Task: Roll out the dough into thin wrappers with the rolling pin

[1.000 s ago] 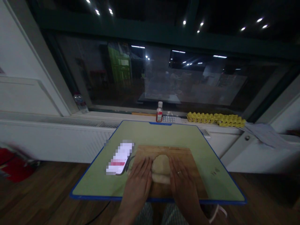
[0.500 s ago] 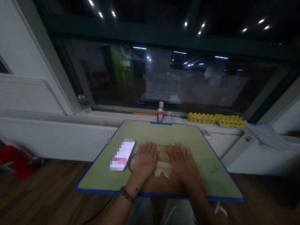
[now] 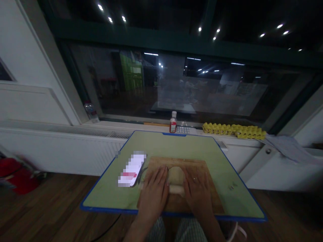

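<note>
A pale rolling pin [image 3: 176, 189] lies crosswise over a flattened piece of dough [image 3: 176, 174] on a wooden board [image 3: 181, 162]. My left hand [image 3: 154, 185] rests flat on the left part of the pin, fingers stretched forward. On the right part lies my right hand [image 3: 198, 190], also flat, with its fingers extended and a ring on one of them. Between the hands, the middle of the pin shows, with most of the dough beyond it. My palms hide much of the pin.
The board sits on a green folding table [image 3: 156, 141] with a blue edge. Left of it lies a lit phone [image 3: 132, 169], with a dark cable close by. Along the windowsill stand a small bottle [image 3: 173, 122] and yellow egg trays [image 3: 233, 130].
Both hands and the rolling pin have come back toward my body. More dough shows beyond the pin, and the torn near edge is now mostly out of sight.
</note>
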A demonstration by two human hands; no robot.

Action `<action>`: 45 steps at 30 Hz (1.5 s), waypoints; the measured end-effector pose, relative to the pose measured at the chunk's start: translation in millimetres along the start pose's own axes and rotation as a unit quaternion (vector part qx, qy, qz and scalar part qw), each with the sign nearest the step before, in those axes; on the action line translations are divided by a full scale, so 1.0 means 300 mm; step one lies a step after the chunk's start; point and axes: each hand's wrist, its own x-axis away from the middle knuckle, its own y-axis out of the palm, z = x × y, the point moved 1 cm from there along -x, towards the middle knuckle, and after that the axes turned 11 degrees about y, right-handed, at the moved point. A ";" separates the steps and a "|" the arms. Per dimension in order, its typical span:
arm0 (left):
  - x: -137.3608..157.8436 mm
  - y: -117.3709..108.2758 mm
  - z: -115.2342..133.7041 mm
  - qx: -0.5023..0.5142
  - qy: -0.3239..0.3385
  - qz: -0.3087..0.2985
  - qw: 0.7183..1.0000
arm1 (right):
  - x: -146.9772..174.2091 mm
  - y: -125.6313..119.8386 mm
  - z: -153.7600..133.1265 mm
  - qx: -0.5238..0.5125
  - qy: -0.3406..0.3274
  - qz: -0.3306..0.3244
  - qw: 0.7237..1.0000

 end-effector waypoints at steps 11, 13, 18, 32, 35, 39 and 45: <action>-0.081 0.022 -0.009 0.031 -0.056 -0.021 0.998 | -0.077 0.020 0.002 0.008 0.026 -0.057 0.998; -0.033 0.007 0.011 0.034 -0.043 -0.023 0.998 | -0.014 0.020 0.017 -0.005 -0.003 -0.012 1.000; 0.055 -0.001 0.041 0.014 -0.016 -0.002 1.000 | 0.101 0.028 0.042 -0.007 -0.068 0.032 0.997; -0.110 0.015 -0.002 0.058 -0.041 0.002 0.997 | -0.091 0.027 -0.007 -0.039 0.022 -0.066 0.997; -0.051 0.008 0.007 0.050 -0.025 0.011 0.998 | -0.015 0.062 0.015 -0.033 -0.007 -0.014 0.999; 0.043 0.017 0.004 0.005 0.060 0.021 0.998 | 0.081 0.095 0.051 -0.013 -0.060 0.048 0.997; 0.053 0.026 0.007 -0.007 0.052 0.021 0.998 | 0.074 0.068 0.034 -0.029 -0.038 0.038 0.998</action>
